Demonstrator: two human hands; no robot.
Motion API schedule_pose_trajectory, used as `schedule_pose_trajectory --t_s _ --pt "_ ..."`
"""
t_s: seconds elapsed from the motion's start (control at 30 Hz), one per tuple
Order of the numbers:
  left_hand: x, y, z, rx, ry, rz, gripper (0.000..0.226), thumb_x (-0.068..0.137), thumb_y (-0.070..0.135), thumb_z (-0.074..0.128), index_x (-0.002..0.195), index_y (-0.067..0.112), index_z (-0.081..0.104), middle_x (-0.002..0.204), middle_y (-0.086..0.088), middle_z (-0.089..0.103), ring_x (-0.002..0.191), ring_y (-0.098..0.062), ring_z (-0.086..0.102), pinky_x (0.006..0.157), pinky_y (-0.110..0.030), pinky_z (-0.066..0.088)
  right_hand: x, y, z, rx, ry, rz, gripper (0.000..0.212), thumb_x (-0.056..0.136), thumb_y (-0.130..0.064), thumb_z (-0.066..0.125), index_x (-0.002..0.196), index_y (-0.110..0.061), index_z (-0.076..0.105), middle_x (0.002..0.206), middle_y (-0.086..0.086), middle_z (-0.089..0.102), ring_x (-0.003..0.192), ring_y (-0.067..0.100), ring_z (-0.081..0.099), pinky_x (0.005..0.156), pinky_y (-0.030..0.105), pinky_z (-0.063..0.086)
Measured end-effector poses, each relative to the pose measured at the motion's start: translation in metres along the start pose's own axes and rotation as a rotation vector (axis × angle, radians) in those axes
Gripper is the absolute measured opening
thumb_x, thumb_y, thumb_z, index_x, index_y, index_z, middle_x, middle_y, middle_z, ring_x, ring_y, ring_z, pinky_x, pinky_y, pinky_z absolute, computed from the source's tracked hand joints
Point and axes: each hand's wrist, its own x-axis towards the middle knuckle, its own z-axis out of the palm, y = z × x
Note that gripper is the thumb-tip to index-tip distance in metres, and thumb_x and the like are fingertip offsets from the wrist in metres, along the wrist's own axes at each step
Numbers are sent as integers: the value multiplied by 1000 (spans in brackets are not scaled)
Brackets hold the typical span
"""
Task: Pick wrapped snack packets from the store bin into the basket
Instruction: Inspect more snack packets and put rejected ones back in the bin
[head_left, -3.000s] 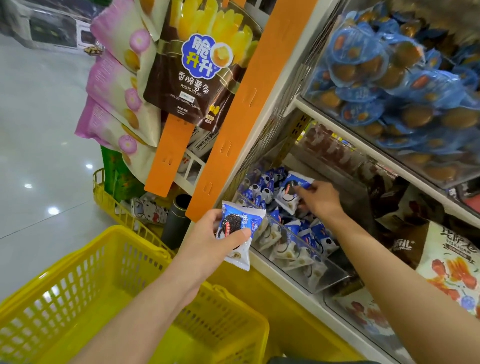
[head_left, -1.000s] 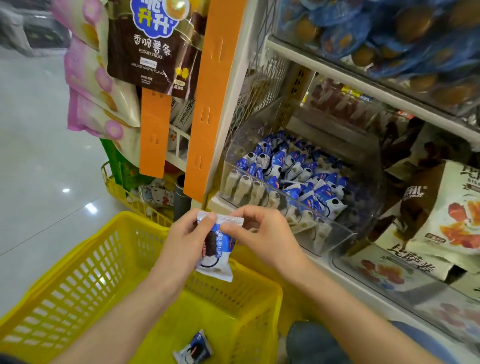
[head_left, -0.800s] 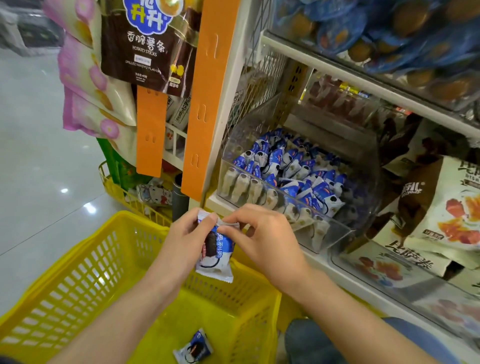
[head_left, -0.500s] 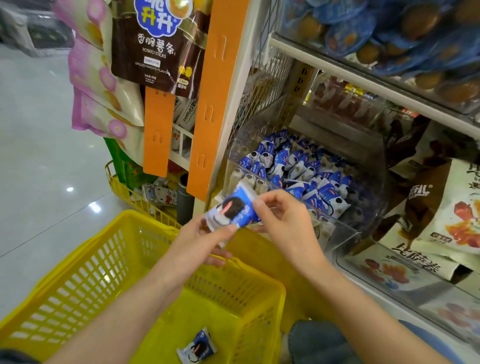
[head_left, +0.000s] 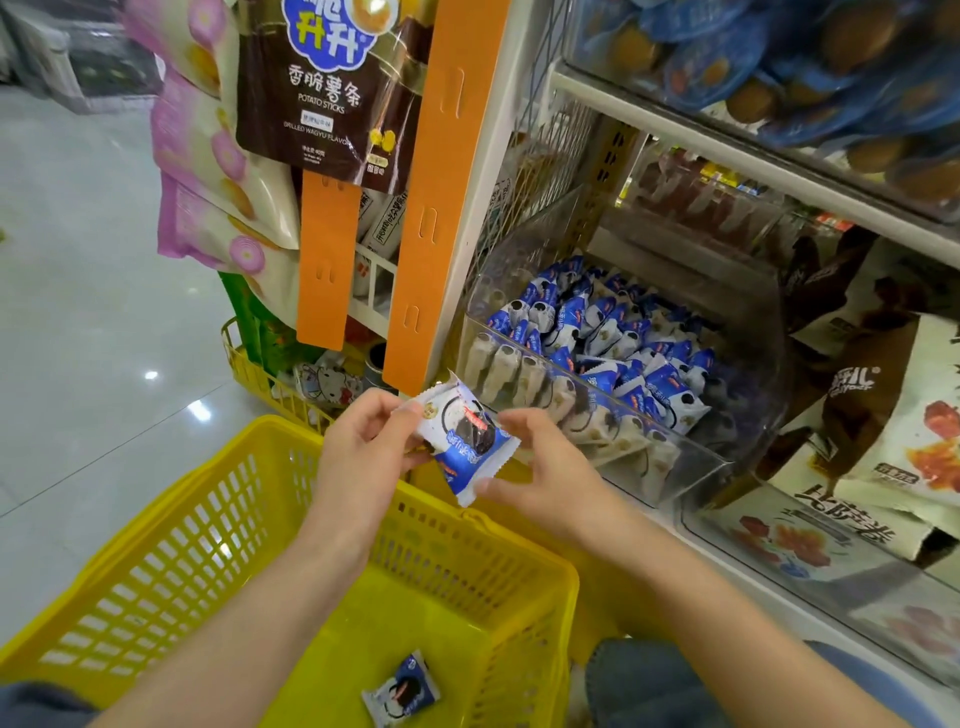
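Two tiers of store shelving (head_left: 675, 111) fill the right of the view, both cut off by the frame, and the upper tier's blue-wrapped goods are too blurred to name. Below it the yellow basket (head_left: 171, 561) takes the lower left; its near rim runs out of the picture and both forearms cross over part of its floor. On the lower shelf sits the clear bin (head_left: 717, 457), heaped with blue-and-white snack packets (head_left: 613, 358); those at the back sink into shadow, so their number cannot be read. Hanging bags of potato sticks (head_left: 322, 88) are cropped at the top edge.

Above the basket's far rim, the left hand (head_left: 363, 447) pinches the upper left end of one wrapped packet (head_left: 462, 436) between thumb and fingers. The right hand (head_left: 545, 467) has its fingertips at the packet's lower right edge, and it seems to be gripping there too, though the wrapper hides the contact. The packet is tilted, its printed face up, just in front of the bin wall.

Another packet (head_left: 400, 693) lies on the basket floor near the bottom of the frame, its print too small to read.
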Motion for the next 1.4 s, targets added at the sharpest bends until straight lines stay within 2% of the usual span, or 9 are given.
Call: schedule_pose_trajectory --t_s 0.13,0.23,0.33,0.53,0.7,0.87,1.1,1.27,1.4 --pt "1 0 -3 224 -54 192 18 92 15 54 75 9 56 76 -17 62 69 -32 55 67 -45 52 -3 -5 2 46 56 -232 58 85 -35 61 136 -28 34 140 -7 39 127 3 36 104 21 30" --pt "-2 -2 -5 321 -119 270 19 92 17 55 73 19 55 68 -4 59 59 -9 53 54 -28 44 -2 -9 2 195 31 -286 27 89 -29 58 114 -35 50 114 -9 59 105 0 56 91 24 47" --pt "-2 -4 -3 286 -157 235 20 93 14 53 73 17 54 66 -4 58 59 -4 54 51 -20 44 -1 -10 0 212 102 -264 5 90 -26 57 87 -28 60 83 -7 65 79 7 62 78 36 55" --pt "-6 -4 1 122 -206 145 17 93 12 51 77 8 52 64 -6 57 60 -11 57 49 -21 47 0 -10 -2 266 71 -169 21 89 -27 55 71 -18 61 62 -5 59 65 11 56 78 47 53" --pt "-7 -2 1 175 -278 220 15 94 10 50 79 4 52 65 -3 56 61 -4 56 52 -13 44 1 -12 -8 321 45 -147 24 88 -13 54 65 -18 60 62 -7 58 69 9 54 78 39 53" --pt "-5 -5 -1 249 -328 187 13 93 11 51 82 8 56 68 0 60 66 -6 56 58 -20 45 -3 -5 -17 -104 92 -309 19 90 -29 56 78 -18 64 72 -8 64 68 6 57 66 20 44" --pt "-6 -8 1 251 -298 130 19 91 16 55 73 19 60 62 4 59 61 -7 53 54 -22 43 -3 -5 -9 -92 139 -374 9 81 -32 68 75 -32 61 60 -14 56 58 0 52 53 12 39" --pt "-2 -8 0 171 -321 -2 22 91 19 55 69 18 60 65 -3 60 66 -14 56 61 -29 46 -8 -6 -8 -284 240 -526 12 84 -32 65 84 -20 66 77 -9 61 68 6 54 63 30 50" --pt "0 -8 1 135 -317 -67 20 90 20 56 71 22 61 71 -1 67 68 -13 64 63 -24 53 -10 -6 -9 -394 330 -604 10 85 -29 64 83 -19 65 76 -8 61 67 1 46 58 27 48"
